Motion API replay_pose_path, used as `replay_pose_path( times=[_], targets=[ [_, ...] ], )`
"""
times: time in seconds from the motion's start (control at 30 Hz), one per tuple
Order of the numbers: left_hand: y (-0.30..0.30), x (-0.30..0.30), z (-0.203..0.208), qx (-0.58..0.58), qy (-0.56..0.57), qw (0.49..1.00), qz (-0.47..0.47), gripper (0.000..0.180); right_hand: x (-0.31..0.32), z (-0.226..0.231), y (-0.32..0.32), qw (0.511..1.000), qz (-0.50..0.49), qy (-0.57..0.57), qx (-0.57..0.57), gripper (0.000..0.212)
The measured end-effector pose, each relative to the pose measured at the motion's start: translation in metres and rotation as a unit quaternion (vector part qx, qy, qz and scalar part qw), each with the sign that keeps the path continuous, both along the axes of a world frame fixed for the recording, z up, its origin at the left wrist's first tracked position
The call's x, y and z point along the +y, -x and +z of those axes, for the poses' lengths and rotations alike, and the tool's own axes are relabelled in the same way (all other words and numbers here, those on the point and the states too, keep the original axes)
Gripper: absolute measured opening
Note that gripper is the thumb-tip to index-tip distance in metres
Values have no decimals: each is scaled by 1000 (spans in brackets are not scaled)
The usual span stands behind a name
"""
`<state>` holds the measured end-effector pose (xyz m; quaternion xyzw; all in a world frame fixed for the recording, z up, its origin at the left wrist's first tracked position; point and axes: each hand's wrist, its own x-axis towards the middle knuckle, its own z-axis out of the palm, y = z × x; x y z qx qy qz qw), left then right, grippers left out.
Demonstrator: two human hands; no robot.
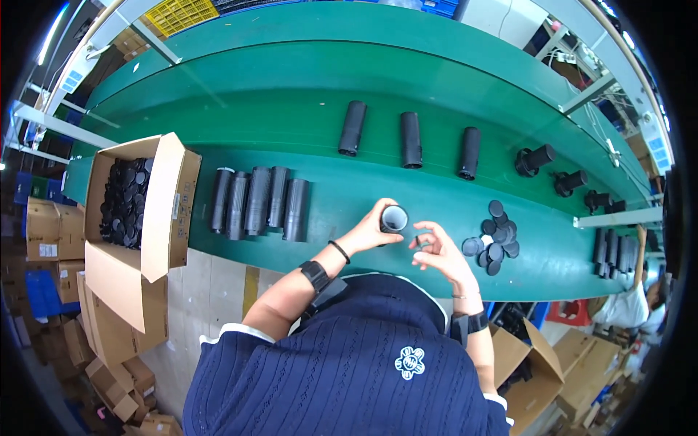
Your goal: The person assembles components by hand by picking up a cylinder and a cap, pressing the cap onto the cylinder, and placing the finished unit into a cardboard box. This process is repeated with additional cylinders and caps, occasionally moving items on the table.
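My left hand [372, 229] grips a black tube [394, 217] with its open end turned up toward me. My right hand [438, 249] is just right of it, fingers curled, pinching a small dark piece near the tube's mouth; what that piece is I cannot tell. A pile of round black caps [494, 237] lies on the green belt to the right of my right hand. Several black tubes [258, 202] lie side by side on the belt to the left of my left hand.
Three black tubes [411, 139] lie spaced out further up the green conveyor belt [291, 94], with flanged black parts [534, 159] to their right. An open cardboard box of black caps [125, 200] stands at the left. More cartons [538, 370] sit on the floor. Another person [632, 301] works at far right.
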<state>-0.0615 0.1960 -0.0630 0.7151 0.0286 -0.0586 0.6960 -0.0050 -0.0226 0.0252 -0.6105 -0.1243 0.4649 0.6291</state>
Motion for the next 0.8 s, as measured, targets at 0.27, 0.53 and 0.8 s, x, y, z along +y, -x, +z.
replay_pose_path(
  times=[0.27,0.53,0.8],
  targets=[
    [-12,-4,2,10,68,990,-123,68,18,17,-17,813,254,268,-450,67],
    [-6,-9,-5,27,83,993,-82,69,13,30,-20,923,181,197,-275,54],
    [-11,-6,2,95,176,978,65,81,-22,-40,-1,925,-144,-226,271,57]
  ],
)
